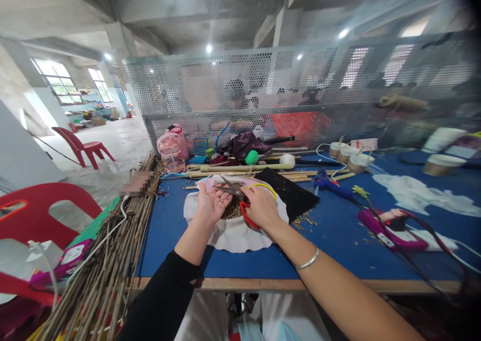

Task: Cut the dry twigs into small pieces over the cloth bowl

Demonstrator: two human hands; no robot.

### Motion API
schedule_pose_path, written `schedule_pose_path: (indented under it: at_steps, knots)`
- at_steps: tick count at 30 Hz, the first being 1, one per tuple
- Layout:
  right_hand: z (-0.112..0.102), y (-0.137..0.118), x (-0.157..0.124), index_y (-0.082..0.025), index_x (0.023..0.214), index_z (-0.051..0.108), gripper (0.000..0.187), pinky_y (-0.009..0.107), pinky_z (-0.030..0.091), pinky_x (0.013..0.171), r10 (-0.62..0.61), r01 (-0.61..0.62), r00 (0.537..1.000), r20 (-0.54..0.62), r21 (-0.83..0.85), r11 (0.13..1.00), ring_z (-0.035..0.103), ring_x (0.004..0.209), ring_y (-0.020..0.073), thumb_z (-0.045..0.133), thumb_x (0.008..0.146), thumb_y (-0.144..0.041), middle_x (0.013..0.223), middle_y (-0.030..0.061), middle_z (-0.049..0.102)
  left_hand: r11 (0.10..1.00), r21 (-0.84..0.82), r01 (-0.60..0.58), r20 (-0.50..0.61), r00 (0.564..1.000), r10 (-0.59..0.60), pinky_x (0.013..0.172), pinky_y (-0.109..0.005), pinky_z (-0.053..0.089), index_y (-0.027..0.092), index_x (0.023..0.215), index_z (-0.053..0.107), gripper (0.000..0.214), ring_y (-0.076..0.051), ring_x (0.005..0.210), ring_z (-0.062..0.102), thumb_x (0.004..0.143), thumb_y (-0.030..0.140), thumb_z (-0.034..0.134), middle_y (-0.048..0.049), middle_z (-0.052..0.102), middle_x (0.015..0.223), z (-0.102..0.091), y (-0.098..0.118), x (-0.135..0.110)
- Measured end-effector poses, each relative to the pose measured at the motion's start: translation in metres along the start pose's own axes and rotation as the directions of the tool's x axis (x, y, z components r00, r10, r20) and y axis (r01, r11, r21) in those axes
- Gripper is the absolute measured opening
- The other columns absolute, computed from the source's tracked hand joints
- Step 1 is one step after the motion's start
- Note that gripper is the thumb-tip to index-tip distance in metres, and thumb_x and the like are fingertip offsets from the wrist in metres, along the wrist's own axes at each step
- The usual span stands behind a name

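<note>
Scissors (233, 190) sit above brown bits (233, 212) on white cloth (240, 243), blades spread; right hand (263, 205) closed round handles, left hand (213, 203) open, palm up by blades, visibly unloaded.

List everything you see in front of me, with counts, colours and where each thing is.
Table: 1, blue top, centre
Cloth: 1, white, on table
Scissors: 1, grey blades, red and yellow handles, above cloth
Bits: many, brown, amid cloth
Sheet: 1, black, right of cloth
Poles: several, tan, across table's back
Green ball: 1, green, table's back
Cups: several, white and brown, back right
Power strip: 1, purple and white, table right
Twigs: bundle, brown, left
Chairs: 2, red, left
Screen: 1, grey, perforated, behind table
Left hand: 1, black sleeve, palm up by blades
Right hand: 1, silver bangle, holding scissors
</note>
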State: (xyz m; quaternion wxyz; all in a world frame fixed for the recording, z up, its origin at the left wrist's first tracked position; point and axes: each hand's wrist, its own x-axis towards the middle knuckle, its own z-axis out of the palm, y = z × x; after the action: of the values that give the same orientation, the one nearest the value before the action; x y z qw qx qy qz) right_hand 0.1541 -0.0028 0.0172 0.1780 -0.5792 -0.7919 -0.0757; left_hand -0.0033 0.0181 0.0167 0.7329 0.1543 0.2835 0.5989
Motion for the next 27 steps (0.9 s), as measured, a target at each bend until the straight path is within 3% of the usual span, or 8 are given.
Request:
schedule_pose_path:
  at_steps: [18, 23, 27]
  knots:
    - [0.006, 0.004, -0.002, -0.026, 0.120, 0.053, 0.049, 0.027, 0.039, 0.077, 0.015, -0.016, 1.000, 0.021, 0.070, 0.997, 0.056, 0.096, 0.0194, 0.046, 0.073, -0.015, 0.103, 0.0040, 0.064, 1.000, 0.009, 0.004, -0.020, 1.000, -0.004, 0.077, -0.033, 0.049, 0.010, 0.107, 0.052, 0.068, -0.023, 0.091, 0.062, 0.082, 0.064, 0.019, -0.0211, 0.060, 0.106, 0.006, 0.002, -0.004]
    - [0.005, 0.008, 0.000, -0.024, 0.118, 0.054, 0.045, 0.027, 0.038, 0.081, 0.020, -0.022, 1.000, 0.022, 0.088, 0.996, 0.055, 0.098, 0.0193, 0.046, 0.075, -0.017, 0.107, 0.0046, 0.063, 0.981, 0.177, -0.083, -0.086, 0.991, 0.100, 0.078, -0.032, 0.048, 0.013, 0.114, 0.051, 0.065, -0.020, 0.087, 0.063, 0.083, 0.062, 0.021, -0.0172, 0.063, 0.101, 0.003, 0.004, -0.001]
    - [0.002, 0.013, 0.002, -0.023, 0.120, 0.052, 0.045, 0.029, 0.036, 0.087, 0.019, -0.016, 0.999, -0.028, 0.098, 0.995, 0.051, 0.104, 0.0196, 0.046, 0.076, -0.019, 0.113, 0.0055, 0.060, 0.922, 0.365, -0.126, -0.083, 0.982, 0.167, 0.085, -0.030, 0.044, 0.015, 0.107, 0.058, 0.041, -0.018, 0.090, 0.063, 0.086, 0.045, 0.039, -0.0111, 0.068, 0.092, 0.004, 0.007, 0.000]
